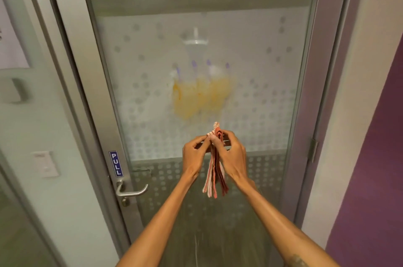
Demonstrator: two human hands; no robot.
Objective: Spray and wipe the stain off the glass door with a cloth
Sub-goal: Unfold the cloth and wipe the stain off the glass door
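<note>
A glass door [261, 70] with a frosted dotted panel fills the view. An orange-yellow stain [200, 96] smears its middle, with small purple and white marks just above it. Below the stain, my left hand [195, 154] and my right hand [232, 152] meet in front of the glass and both pinch a folded red-and-white striped cloth [214, 177]. The cloth hangs down between my wrists, and a small corner sticks up above my fingers. No spray bottle is in view.
The door's metal frame [91, 92] carries a blue PULL sign [116, 163] and a lever handle [130, 190] at the lower left. A side glass panel [24, 114] stands to the left. A purple wall [375, 168] is at the right, past a hinge [313, 150].
</note>
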